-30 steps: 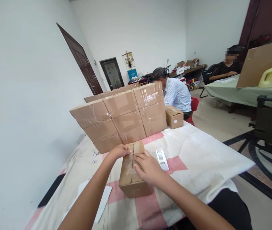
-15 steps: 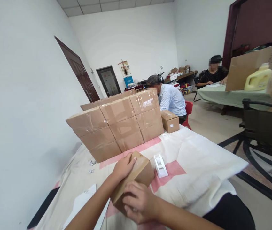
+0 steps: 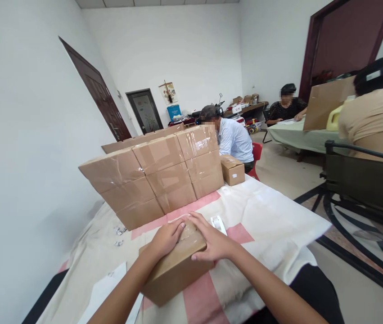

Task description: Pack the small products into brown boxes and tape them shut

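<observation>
A small brown cardboard box [image 3: 176, 274] rests on the cloth-covered table right in front of me. My left hand [image 3: 168, 238] lies along its upper left edge, the fingers curled over the top near the far end. My right hand [image 3: 211, 238] clasps the far right corner, thumb low against the side and fingers reaching across the top. Both hands touch the box and hold it between them. Just beyond my right hand, partly covered by it, is a white tape dispenser [image 3: 217, 223].
A wall of stacked, taped boxes [image 3: 164, 173] stands ahead, with a single box [image 3: 233, 171] at its right end. White paper [image 3: 105, 292] lies at the left, and scraps [image 3: 120, 231] near the stack. A person in a light-blue shirt [image 3: 235, 139] sits behind the boxes; others sit at right.
My right hand has moved from the box's near end to its far right corner. The box has turned somewhat and sits flatter. My view has swung slightly right.
</observation>
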Available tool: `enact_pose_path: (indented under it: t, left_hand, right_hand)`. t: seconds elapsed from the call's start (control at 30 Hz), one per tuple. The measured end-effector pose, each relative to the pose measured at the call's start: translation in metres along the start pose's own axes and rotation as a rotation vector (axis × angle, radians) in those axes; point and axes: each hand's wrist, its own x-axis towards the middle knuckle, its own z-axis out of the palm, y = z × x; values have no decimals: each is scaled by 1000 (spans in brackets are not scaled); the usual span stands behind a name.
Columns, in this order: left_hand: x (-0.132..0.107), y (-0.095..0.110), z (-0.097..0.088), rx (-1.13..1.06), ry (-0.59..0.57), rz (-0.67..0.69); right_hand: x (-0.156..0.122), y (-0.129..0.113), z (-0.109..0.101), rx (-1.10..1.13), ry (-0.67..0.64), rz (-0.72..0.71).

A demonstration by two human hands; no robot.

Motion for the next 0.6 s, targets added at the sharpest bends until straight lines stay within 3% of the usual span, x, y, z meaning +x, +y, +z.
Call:
enact_pose_path:
  t: [0.3,0.5,0.6]
  left_hand:
    - [-2,1,-1,48,-4,-4]
    - [-3,8,0,70,3,-8]
    - [-1,16,-10,120,6,-18]
  right_hand:
    - [-3,22,-6,1,-105,108]
    - [-3,20,-8,56,-160,60]
    - [-3,20,-6,48,-144,75]
